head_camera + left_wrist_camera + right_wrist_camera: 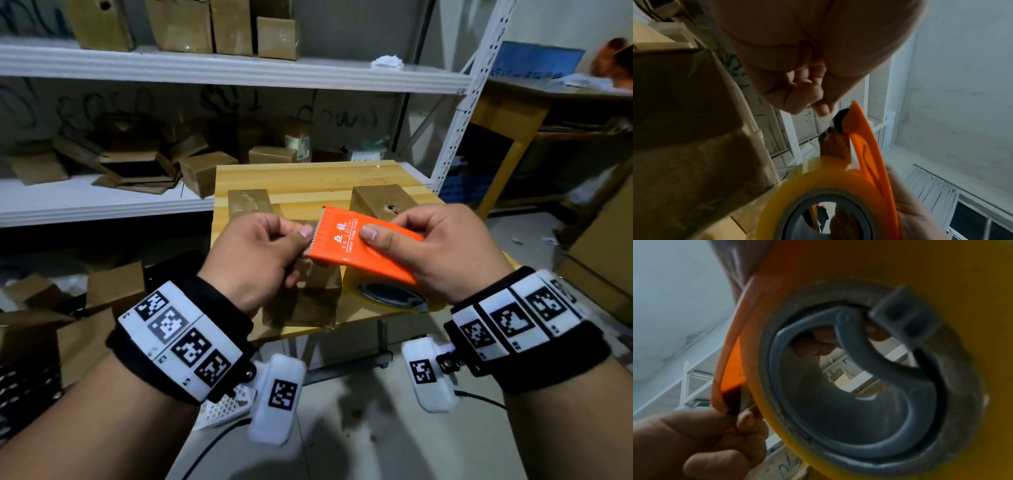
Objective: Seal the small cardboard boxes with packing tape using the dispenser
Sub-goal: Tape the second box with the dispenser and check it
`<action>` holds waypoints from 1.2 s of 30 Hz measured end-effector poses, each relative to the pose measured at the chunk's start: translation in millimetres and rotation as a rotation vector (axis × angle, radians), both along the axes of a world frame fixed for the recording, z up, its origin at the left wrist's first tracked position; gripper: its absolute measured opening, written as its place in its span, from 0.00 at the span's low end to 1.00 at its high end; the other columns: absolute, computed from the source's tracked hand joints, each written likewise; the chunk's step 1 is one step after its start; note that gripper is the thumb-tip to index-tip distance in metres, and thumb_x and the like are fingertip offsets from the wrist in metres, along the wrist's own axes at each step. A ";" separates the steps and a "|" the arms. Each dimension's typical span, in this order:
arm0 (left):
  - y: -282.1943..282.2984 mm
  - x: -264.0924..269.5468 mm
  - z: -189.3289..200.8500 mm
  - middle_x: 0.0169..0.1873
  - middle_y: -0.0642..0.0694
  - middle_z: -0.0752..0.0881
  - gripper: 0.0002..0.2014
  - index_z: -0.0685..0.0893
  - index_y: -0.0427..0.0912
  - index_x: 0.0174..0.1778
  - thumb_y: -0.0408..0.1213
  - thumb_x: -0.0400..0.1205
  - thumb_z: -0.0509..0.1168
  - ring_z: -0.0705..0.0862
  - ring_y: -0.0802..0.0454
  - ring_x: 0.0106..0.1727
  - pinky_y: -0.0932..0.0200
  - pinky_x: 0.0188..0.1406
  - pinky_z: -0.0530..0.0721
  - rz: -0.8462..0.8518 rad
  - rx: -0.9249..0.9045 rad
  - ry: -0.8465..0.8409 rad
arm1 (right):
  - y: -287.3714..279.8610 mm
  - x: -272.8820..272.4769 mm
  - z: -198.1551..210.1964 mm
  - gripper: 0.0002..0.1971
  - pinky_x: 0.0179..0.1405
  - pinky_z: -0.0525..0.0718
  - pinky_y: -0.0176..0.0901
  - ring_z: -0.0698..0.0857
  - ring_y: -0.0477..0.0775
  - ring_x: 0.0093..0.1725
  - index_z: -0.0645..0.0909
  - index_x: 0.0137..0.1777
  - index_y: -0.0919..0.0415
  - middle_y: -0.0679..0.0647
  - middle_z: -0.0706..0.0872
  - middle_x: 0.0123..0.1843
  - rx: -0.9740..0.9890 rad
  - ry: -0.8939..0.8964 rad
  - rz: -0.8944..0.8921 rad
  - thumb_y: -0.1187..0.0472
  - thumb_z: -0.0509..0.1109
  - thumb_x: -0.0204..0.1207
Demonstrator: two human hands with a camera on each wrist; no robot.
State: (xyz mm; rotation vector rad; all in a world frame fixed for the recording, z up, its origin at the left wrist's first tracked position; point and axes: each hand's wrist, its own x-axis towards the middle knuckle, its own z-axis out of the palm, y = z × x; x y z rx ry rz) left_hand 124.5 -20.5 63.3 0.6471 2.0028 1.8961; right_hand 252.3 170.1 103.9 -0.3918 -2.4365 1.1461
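My right hand point(421, 246) grips an orange tape dispenser point(346, 240) loaded with a yellowish tape roll point(818, 183), thumb on top of its orange cover. At the toothed front edge my left hand point(274, 246) pinches the loose tape end point(825, 118) between thumb and forefinger. Both hands are held above a small cardboard box point(308, 294) near the wooden table's front edge. In the right wrist view the roll's grey core point(859, 386) fills the frame, with my left fingers point(744, 421) at the dispenser's tip.
Two more small boxes point(250, 202) point(380, 200) stand farther back on the wooden table point(308, 178). White metal shelves point(205, 68) behind hold several cardboard boxes. More cartons point(102, 291) lie on the floor at the left.
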 end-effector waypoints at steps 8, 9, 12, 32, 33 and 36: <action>-23.6 -16.2 2.2 0.33 0.47 0.89 0.11 0.91 0.39 0.42 0.41 0.87 0.72 0.83 0.52 0.32 0.52 0.38 0.82 0.068 -0.038 0.058 | -4.1 -13.4 23.9 0.28 0.31 0.86 0.35 0.91 0.43 0.36 0.92 0.41 0.51 0.46 0.92 0.36 0.153 -0.123 0.028 0.25 0.75 0.61; -26.1 -18.1 1.4 0.32 0.47 0.87 0.11 0.91 0.39 0.42 0.41 0.87 0.72 0.80 0.49 0.34 0.50 0.40 0.81 0.075 -0.038 0.069 | -5.3 -16.2 27.1 0.30 0.32 0.87 0.38 0.91 0.44 0.36 0.92 0.40 0.52 0.48 0.93 0.36 0.165 -0.133 0.030 0.24 0.75 0.60; -31.9 -22.4 -2.2 0.32 0.46 0.86 0.12 0.91 0.41 0.38 0.41 0.87 0.72 0.78 0.46 0.37 0.48 0.44 0.79 0.080 -0.020 0.065 | -9.5 -25.8 34.3 0.32 0.30 0.82 0.37 0.88 0.41 0.31 0.92 0.37 0.52 0.46 0.91 0.32 0.211 -0.167 0.041 0.21 0.73 0.56; -52.9 -59.8 -40.8 0.29 0.43 0.77 0.15 0.88 0.38 0.36 0.42 0.86 0.74 0.75 0.48 0.28 0.56 0.31 0.77 0.205 -0.090 -0.187 | 15.5 -42.6 33.8 0.27 0.47 0.92 0.54 0.93 0.54 0.39 0.93 0.42 0.54 0.52 0.94 0.37 0.338 -0.417 -0.060 0.27 0.79 0.68; -52.8 -59.7 -41.4 0.29 0.42 0.77 0.15 0.88 0.39 0.36 0.42 0.86 0.74 0.75 0.47 0.28 0.55 0.31 0.78 0.209 -0.086 -0.204 | 16.1 -44.4 34.0 0.28 0.46 0.92 0.54 0.94 0.54 0.39 0.93 0.42 0.54 0.52 0.94 0.37 0.339 -0.430 -0.057 0.27 0.79 0.68; -51.6 -59.0 -42.7 0.26 0.44 0.78 0.15 0.89 0.38 0.37 0.43 0.85 0.75 0.78 0.47 0.24 0.47 0.36 0.81 0.219 -0.092 -0.247 | 19.4 -49.2 33.9 0.28 0.44 0.92 0.50 0.95 0.53 0.38 0.94 0.42 0.53 0.50 0.95 0.35 0.318 -0.461 -0.059 0.26 0.79 0.66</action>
